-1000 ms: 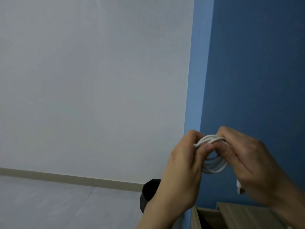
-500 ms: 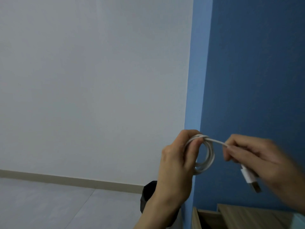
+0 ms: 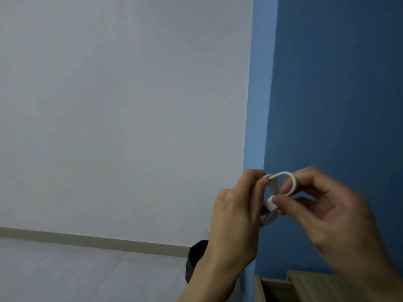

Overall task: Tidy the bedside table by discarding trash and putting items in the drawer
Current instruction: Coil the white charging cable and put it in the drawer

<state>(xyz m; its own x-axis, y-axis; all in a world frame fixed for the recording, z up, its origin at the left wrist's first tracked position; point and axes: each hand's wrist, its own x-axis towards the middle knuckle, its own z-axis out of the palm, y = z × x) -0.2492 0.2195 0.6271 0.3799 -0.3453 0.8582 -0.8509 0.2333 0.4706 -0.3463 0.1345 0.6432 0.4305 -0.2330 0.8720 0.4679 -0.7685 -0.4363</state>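
Since half a second ago the right hand [image 3: 327, 210] has swung back from its outstretched pull, so the free tail of the white charging cable [image 3: 283, 174] now arches over the coil instead of running off rightward. Held in mid-air before the blue wall, above the wooden bedside table [image 3: 309, 277], the coil stands upright in the left hand [image 3: 235, 216], whose fingers curl round it. The right thumb and forefinger pinch the plug [image 3: 271, 202], which points leftward, just beside the ring's opening; tucking it through looks like the right hand's job.
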